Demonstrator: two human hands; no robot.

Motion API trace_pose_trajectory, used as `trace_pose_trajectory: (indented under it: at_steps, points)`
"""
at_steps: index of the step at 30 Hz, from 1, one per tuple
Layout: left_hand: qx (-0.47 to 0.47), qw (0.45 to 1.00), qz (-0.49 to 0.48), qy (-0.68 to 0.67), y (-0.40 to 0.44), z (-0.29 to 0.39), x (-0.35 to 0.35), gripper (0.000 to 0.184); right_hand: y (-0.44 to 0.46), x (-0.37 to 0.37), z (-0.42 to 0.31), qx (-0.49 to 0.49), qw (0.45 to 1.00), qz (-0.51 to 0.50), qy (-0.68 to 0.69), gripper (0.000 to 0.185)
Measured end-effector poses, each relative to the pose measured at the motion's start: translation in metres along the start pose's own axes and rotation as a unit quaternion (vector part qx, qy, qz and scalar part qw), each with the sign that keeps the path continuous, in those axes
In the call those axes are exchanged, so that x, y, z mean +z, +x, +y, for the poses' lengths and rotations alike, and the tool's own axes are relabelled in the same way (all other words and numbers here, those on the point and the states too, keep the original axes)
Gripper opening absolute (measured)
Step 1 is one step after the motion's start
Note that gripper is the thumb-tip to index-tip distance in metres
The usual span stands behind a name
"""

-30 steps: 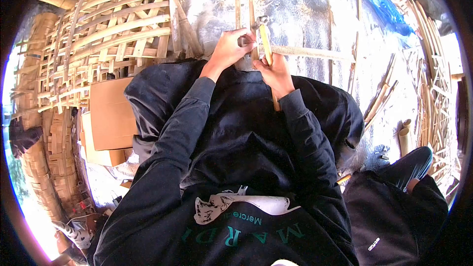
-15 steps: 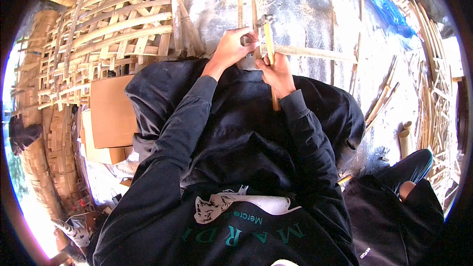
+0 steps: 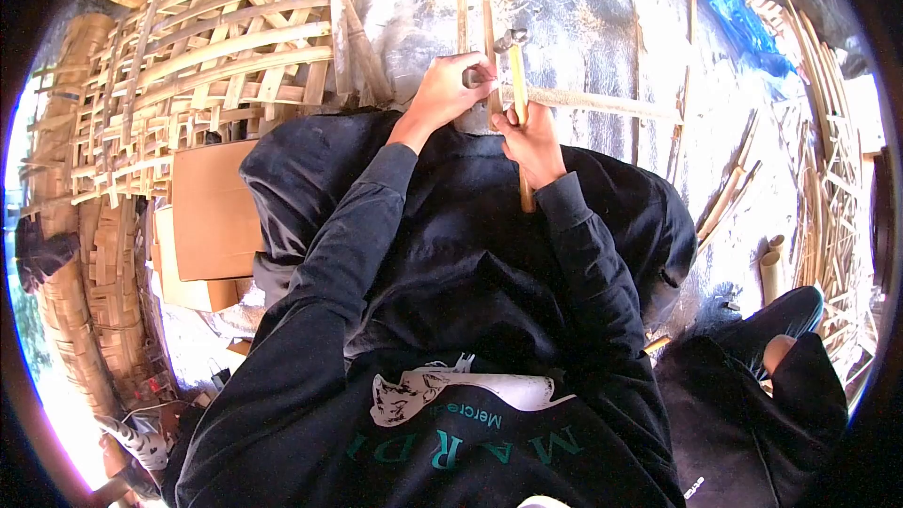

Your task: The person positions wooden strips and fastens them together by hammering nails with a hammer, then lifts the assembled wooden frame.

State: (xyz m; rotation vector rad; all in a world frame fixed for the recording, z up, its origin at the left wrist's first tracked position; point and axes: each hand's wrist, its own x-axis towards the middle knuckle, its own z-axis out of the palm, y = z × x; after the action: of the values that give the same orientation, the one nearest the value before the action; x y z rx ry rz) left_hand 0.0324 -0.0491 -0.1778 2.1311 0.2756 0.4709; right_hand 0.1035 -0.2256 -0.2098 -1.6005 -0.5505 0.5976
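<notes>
My right hand (image 3: pixel 533 143) is closed around the yellow handle of a hammer (image 3: pixel 520 85), whose metal head points away from me. Just left of it, my left hand (image 3: pixel 449 92) has its fingers pinched together; what lies between the fingertips is too small to name. Both hands are over the near ends of two thin bamboo strips (image 3: pixel 488 14) that run away from me. A long flat bamboo piece (image 3: pixel 602 103) stretches to the right from beside the hammer. Under the hands, a greyish block between my knees is partly hidden.
Woven bamboo lattice (image 3: pixel 235 38) stands at the left, above a cardboard box (image 3: pixel 216 216). A blue plastic bag (image 3: pixel 743 23) lies at the upper right. Bamboo strips (image 3: pixel 729 196) lie on the right. Another person's dark-clothed leg (image 3: pixel 743 395) is close at the lower right.
The hammer has turned slightly, its head shifting a little to the right. My hands have barely moved. The other person's arm and clothing at the lower right have shifted slightly.
</notes>
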Motion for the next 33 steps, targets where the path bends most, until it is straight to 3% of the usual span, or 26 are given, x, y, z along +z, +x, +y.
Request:
trace_pose_trajectory:
  at_steps: [8, 10, 13, 16, 33]
  points:
    - [0.006, 1.0, -0.001, 0.015, 0.001, 0.0, 0.0, 0.018, -0.002, 0.001, -0.003, -0.01, 1.0, 0.015, 0.004, 0.021]
    - [0.005, 1.0, -0.001, 0.013, 0.001, 0.002, 0.0, 0.017, -0.004, 0.0, -0.006, 0.065, 0.997, -0.039, 0.001, 0.029]
    - [0.006, 1.0, 0.002, 0.004, 0.001, 0.002, 0.0, 0.017, -0.003, -0.001, -0.007, 0.012, 1.0, -0.004, 0.021, 0.023]
    - [0.007, 1.0, 0.003, -0.001, 0.001, 0.002, 0.0, 0.016, -0.005, -0.001, -0.014, 0.059, 0.998, -0.006, 0.031, 0.022]
    - [0.004, 1.0, -0.001, -0.016, 0.002, -0.003, 0.001, 0.018, -0.006, -0.001, -0.014, 0.048, 0.997, -0.021, 0.052, 0.021]
